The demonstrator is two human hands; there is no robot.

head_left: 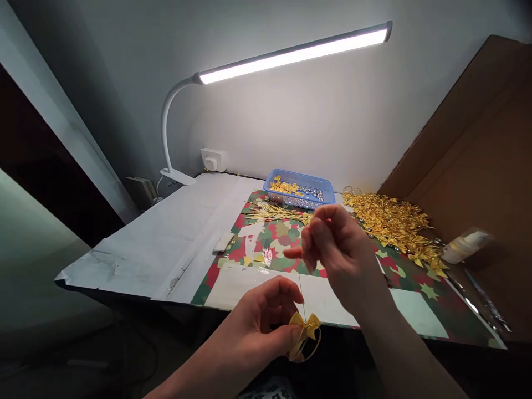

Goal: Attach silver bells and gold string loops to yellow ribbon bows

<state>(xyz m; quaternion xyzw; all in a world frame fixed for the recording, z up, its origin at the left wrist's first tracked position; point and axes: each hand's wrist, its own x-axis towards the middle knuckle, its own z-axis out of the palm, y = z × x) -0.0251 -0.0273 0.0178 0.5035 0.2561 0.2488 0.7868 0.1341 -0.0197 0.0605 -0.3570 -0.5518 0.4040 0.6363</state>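
Note:
At the table's front edge, my left hand [266,316] pinches a yellow ribbon bow [310,326] between thumb and fingers. A thin gold loop [319,346] hangs from the bow below the thumb. From the middle of the bow a fine thread [300,285] runs upward toward my right hand [336,249]. That hand is raised above the table with its fingers curled and pinched together, the thread seeming to end in its grip. Its fingertips partly hide the thread's upper end.
A blue basket [299,176] holds small yellow bows and silver beads. Gold strips [270,212] lie before it. A heap of gold bows [386,216] sits right, beside a white bottle [463,247] and a cardboard panel [477,138]. A lamp [295,54] hangs overhead.

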